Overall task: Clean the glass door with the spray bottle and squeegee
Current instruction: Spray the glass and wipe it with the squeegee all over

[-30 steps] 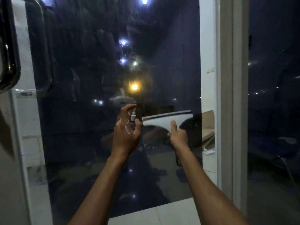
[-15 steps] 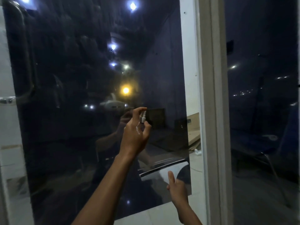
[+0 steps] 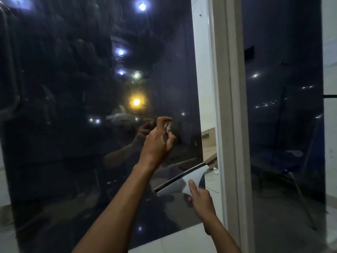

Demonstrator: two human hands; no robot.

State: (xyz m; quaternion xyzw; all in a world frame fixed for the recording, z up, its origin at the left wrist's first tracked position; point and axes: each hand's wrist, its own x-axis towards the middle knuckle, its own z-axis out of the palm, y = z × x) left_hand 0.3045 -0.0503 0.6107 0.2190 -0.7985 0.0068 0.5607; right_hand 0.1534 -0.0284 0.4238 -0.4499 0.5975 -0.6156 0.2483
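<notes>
The glass door [image 3: 73, 125] fills the left. At centre the left hand [image 3: 156, 143] grips one small spray bottle [image 3: 166, 127], forefinger curled over the nozzle. At four o'clock the right hand [image 3: 200, 196] holds one white squeegee [image 3: 184, 178], blade tilted on the pane. That tilt, I judge, risks streaks; spray may miss.

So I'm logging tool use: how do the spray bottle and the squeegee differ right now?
The spray bottle is small, held high by the left hand; the squeegee is wide, held low by the right hand. The bottle stands nearly upright; the squeegee's blade slants up rightward. Both face the glass door.
</notes>
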